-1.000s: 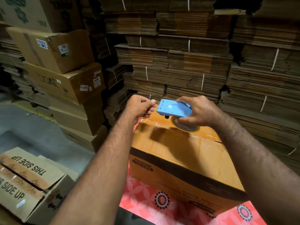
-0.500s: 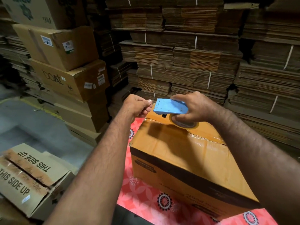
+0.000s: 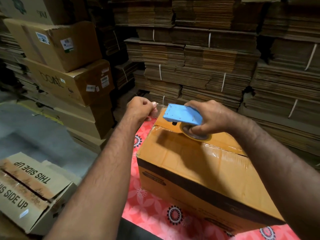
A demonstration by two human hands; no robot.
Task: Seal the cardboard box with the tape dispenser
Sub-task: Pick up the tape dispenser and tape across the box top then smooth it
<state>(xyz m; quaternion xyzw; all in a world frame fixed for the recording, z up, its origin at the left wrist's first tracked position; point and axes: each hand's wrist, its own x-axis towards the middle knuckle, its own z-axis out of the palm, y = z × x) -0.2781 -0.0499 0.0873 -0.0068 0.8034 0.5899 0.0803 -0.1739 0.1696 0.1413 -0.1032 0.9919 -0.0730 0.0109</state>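
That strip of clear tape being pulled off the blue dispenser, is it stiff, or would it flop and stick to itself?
Probably floppy: the tape shows only as a thin, clear film between the left hand and the blue dispenser, so it likely sags once slack. It looks prone to wrinkling, since tape already on the cardboard box shows creases. It seems very light, as a fingertip pinch holds it.

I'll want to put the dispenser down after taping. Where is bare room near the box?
Free: the box top nearer you, and the red cloth along its left side. Crowded: the far edge, where both hands work the tape dispenser.
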